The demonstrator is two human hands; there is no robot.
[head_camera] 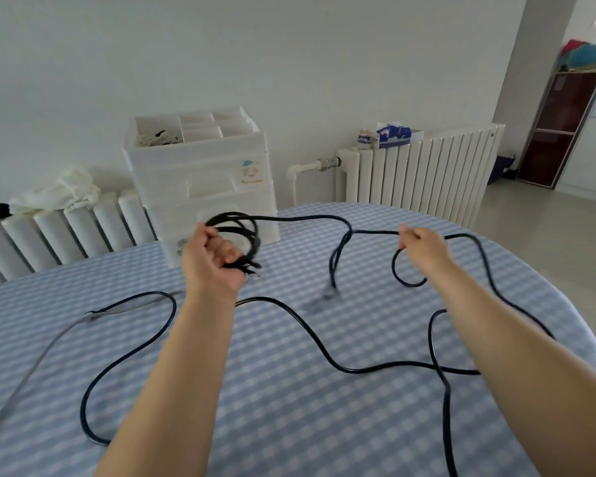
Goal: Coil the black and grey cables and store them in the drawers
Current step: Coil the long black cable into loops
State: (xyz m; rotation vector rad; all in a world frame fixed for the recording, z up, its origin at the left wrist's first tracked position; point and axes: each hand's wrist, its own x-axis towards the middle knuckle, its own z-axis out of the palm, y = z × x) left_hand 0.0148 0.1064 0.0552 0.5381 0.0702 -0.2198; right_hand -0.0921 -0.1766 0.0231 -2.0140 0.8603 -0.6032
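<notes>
Checked tablecloth [289,425] — two hands [210,259] grip one black cable [289,315], one grey cable [42,356] beside.

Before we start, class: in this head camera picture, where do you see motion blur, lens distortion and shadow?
Head view: motion blur smears the black cable end hanging between the hands and the coil ends under the left hand; the grey cable looks soft; wide-angle distortion bows the checked bedsheet edge and tilts the radiator; light is soft and even, shadows faint; right hand fairly sharp.
</notes>
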